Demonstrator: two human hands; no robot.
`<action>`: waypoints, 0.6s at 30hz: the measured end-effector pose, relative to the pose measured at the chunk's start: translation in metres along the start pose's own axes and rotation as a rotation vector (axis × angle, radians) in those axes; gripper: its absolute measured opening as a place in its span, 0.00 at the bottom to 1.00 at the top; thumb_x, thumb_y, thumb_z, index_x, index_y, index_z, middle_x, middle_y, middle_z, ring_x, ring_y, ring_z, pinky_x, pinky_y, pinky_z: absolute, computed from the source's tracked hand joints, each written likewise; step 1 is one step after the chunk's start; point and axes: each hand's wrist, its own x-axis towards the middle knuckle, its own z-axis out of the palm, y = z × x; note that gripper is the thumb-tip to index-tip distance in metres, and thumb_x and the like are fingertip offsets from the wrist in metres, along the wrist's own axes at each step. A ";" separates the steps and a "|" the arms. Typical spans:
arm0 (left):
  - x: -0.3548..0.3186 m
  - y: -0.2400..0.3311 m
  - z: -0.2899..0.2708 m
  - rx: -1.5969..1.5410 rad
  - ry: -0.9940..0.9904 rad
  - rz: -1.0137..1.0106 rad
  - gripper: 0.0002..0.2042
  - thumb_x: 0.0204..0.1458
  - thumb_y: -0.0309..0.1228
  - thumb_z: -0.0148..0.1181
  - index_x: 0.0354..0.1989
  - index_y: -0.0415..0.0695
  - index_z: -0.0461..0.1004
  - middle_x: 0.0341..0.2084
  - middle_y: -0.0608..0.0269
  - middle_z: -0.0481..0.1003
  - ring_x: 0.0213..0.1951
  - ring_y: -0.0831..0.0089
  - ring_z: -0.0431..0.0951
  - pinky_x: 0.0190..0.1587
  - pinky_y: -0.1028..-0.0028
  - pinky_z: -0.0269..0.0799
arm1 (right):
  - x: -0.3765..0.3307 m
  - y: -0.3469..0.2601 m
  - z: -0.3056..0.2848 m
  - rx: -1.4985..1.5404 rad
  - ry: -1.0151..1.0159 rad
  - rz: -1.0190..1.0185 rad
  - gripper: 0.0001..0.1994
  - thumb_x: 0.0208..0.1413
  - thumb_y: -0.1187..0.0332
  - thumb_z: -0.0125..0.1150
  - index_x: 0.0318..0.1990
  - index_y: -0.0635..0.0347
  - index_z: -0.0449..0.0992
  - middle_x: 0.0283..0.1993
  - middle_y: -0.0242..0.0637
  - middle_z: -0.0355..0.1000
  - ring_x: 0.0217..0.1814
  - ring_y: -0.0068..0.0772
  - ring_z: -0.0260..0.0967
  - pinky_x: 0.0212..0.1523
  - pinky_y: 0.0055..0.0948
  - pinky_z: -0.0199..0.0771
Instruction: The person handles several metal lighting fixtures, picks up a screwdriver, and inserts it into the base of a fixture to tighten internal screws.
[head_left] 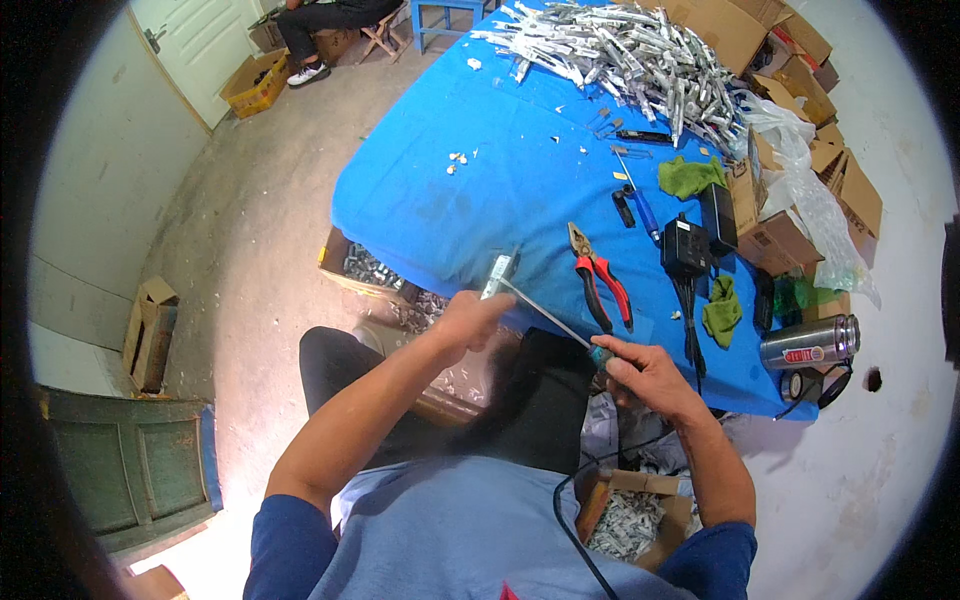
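My left hand (470, 318) grips a small silver metal part (497, 274) at the near edge of the blue table (480, 190). My right hand (645, 375) holds a screwdriver (555, 320) by its teal handle. The long thin shaft runs up and left, and its tip meets the metal part. Both hands hover over my lap, just off the table's edge. Red-handled pliers (600, 280) lie on the blue cloth right beside the screwdriver shaft.
A big heap of silver metal parts (620, 55) covers the table's far end. A black power adapter (685, 250), green rags (690, 178), a blue-handled tool (643, 208) and a steel flask (810, 342) lie right. Cardboard boxes (780, 220) line the right side; boxes of parts (630, 515) sit below. A seated person (320, 25) is far back.
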 end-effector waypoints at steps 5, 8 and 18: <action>0.002 0.004 0.008 -0.063 0.002 -0.042 0.18 0.55 0.40 0.55 0.17 0.52 0.57 0.12 0.77 0.53 0.12 0.84 0.48 0.14 0.78 0.39 | 0.000 0.010 -0.002 0.099 -0.010 -0.054 0.21 0.61 0.67 0.54 0.61 0.58 0.67 0.31 0.30 0.71 0.31 0.17 0.67 0.33 0.20 0.70; 0.002 0.002 0.013 -0.038 0.022 -0.051 0.18 0.56 0.40 0.54 0.17 0.52 0.57 0.12 0.77 0.53 0.12 0.84 0.48 0.14 0.78 0.39 | 0.002 0.010 -0.009 0.106 -0.030 -0.022 0.21 0.60 0.67 0.54 0.62 0.58 0.67 0.33 0.30 0.72 0.32 0.17 0.67 0.34 0.21 0.71; 0.003 0.003 0.018 -0.034 0.008 -0.066 0.18 0.56 0.39 0.52 0.16 0.52 0.56 0.11 0.78 0.52 0.11 0.84 0.48 0.14 0.77 0.39 | 0.001 -0.006 -0.025 -0.127 -0.067 -0.143 0.21 0.60 0.66 0.54 0.62 0.55 0.68 0.32 0.27 0.71 0.27 0.15 0.62 0.29 0.20 0.67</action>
